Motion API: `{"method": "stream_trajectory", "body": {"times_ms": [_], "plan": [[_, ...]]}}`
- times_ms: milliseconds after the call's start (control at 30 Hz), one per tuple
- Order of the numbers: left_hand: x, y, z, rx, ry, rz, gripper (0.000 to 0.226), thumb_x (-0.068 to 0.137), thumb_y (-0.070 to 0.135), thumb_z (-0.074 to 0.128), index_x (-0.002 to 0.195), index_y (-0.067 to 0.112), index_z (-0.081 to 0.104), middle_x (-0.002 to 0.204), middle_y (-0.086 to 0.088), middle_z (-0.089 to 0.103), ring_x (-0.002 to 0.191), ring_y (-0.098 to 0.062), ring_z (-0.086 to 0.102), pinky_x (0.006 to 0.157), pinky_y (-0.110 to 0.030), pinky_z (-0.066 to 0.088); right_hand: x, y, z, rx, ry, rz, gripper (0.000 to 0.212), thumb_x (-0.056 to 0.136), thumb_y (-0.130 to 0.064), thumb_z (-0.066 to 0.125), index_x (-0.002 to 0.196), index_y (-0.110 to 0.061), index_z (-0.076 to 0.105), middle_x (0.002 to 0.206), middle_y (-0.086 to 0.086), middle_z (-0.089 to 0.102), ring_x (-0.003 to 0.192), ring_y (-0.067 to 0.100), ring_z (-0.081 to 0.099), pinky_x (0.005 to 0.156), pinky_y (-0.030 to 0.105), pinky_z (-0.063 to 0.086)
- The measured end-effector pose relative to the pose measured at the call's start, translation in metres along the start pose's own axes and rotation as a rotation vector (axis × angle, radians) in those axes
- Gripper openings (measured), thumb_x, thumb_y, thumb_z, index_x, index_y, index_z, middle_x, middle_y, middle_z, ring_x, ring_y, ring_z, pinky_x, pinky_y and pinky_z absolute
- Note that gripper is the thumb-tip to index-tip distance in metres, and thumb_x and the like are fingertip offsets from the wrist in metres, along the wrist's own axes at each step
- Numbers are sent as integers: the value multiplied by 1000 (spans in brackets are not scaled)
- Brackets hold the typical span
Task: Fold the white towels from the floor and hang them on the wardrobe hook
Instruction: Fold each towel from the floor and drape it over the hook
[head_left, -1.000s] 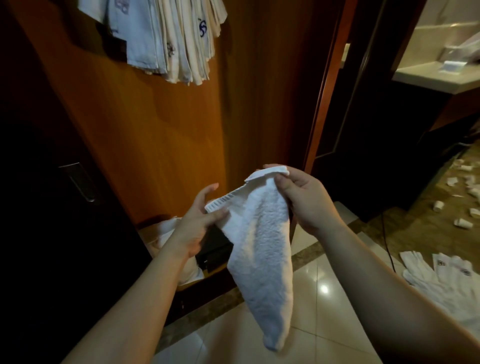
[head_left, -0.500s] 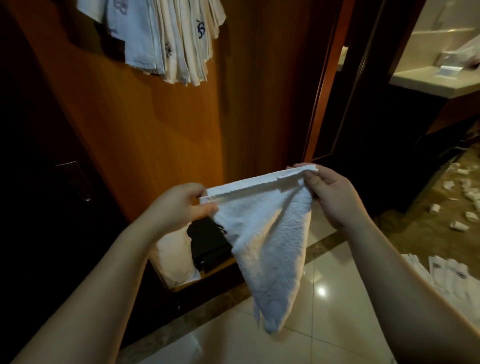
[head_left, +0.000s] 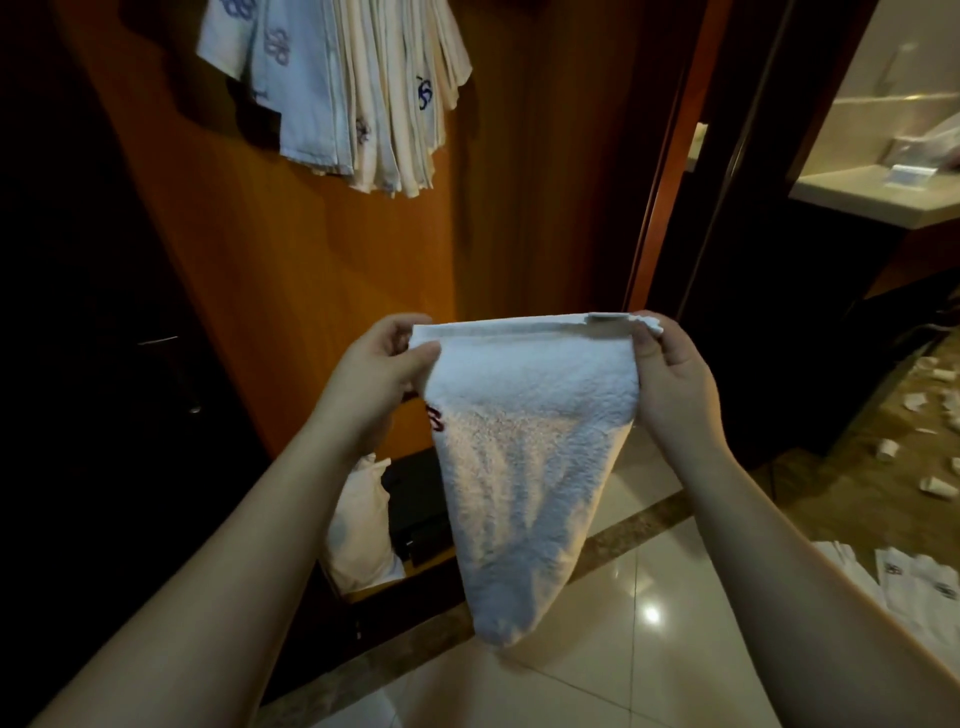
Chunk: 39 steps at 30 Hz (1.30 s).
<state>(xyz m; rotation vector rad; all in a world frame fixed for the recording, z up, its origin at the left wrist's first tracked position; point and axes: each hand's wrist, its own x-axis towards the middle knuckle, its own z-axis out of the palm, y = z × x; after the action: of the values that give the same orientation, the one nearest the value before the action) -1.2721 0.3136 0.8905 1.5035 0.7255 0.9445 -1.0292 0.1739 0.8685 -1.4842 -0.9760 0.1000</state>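
A white terry towel (head_left: 524, 457) hangs in front of me, its top hem stretched level between both hands and its body tapering to a point below. My left hand (head_left: 382, 371) pinches the left corner of the hem. My right hand (head_left: 670, 374) pinches the right corner. A dark red mark shows on the towel's left edge. Several folded white towels (head_left: 353, 98) hang in a bunch high on the wooden wardrobe panel (head_left: 291, 270); the hook itself is hidden behind them. More white towels (head_left: 914, 582) lie on the floor at the right.
A black box (head_left: 418, 509) and a white bag (head_left: 361, 525) sit in the open wardrobe bottom. Glossy floor tiles (head_left: 649, 649) lie below. A counter (head_left: 878, 192) stands at the upper right, with small white cups (head_left: 935, 486) scattered on the dark floor beneath.
Both hands moved apart, pulling the towel's top hem from a bunched slant into a level, taut edge. The view tilted up slightly towards the hanging towels.
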Motion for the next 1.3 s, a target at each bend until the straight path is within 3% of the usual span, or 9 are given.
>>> {"method": "stream_trajectory", "body": {"times_ms": [100, 200, 267, 367, 500, 700, 900, 1067, 1300], "plan": [[-3, -8, 11, -45, 79, -67, 17, 104, 28, 51, 104, 22, 67, 92, 8, 76, 89, -15, 73, 68, -23, 55, 0, -9, 9, -43, 50, -63, 16, 105, -48, 45, 105, -45, 61, 96, -44, 61, 90, -20, 56, 65, -2, 37], [-4, -14, 22, 48, 271, 82, 27, 106, 38, 44, 93, 25, 64, 87, 12, 71, 83, -10, 67, 74, -27, 52, -1, -15, 16, -47, 77, -100, 13, 106, -41, 46, 106, -39, 59, 93, -47, 58, 86, -23, 55, 65, -1, 37], [-6, -17, 29, 174, 415, 247, 24, 106, 38, 42, 89, 30, 58, 79, 22, 64, 70, 4, 57, 63, -16, 44, -2, -21, 19, -44, 93, -121, 12, 106, -39, 46, 106, -38, 58, 95, -47, 58, 87, -23, 55, 65, 0, 37], [-6, -18, 39, 187, 537, 298, 24, 107, 36, 38, 86, 37, 51, 74, 30, 57, 64, 9, 52, 53, -9, 38, -3, -29, 24, -51, 108, -139, 13, 106, -41, 44, 107, -46, 57, 95, -46, 59, 88, -21, 56, 66, 0, 38], [4, -20, 43, 83, 630, 206, 31, 109, 35, 36, 80, 33, 47, 69, 15, 52, 55, 7, 45, 50, -13, 35, -11, -31, 32, -79, 92, -137, 15, 107, -41, 43, 108, -44, 58, 92, -43, 61, 83, -18, 58, 60, 3, 39], [4, -27, 45, -47, 595, 191, 32, 108, 37, 37, 80, 28, 50, 65, 16, 49, 56, 1, 41, 51, -15, 35, -18, -36, 33, -71, 119, -135, 17, 106, -44, 41, 102, -45, 57, 95, -42, 60, 89, -15, 58, 66, 1, 39], [1, -23, 40, 56, 589, 290, 32, 105, 43, 36, 77, 46, 52, 69, 21, 55, 63, 0, 49, 55, -20, 40, -20, -40, 32, -42, 186, -108, 21, 109, -39, 40, 94, -47, 53, 94, -22, 56, 89, -14, 54, 73, 1, 37], [1, -10, 28, 269, 598, 477, 21, 105, 28, 40, 87, 27, 51, 66, 15, 49, 62, 11, 51, 51, -7, 34, -17, -45, 26, -11, 172, -69, 23, 109, -40, 41, 95, -45, 58, 88, -36, 62, 80, -13, 58, 63, 4, 40], [1, 11, 14, 442, 610, 552, 24, 105, 34, 38, 95, 20, 54, 64, 18, 46, 62, 11, 51, 47, -13, 31, -7, -53, 20, 61, 108, -14, 27, 104, -53, 44, 89, -55, 66, 89, -24, 69, 78, -7, 64, 59, 6, 44]]}}
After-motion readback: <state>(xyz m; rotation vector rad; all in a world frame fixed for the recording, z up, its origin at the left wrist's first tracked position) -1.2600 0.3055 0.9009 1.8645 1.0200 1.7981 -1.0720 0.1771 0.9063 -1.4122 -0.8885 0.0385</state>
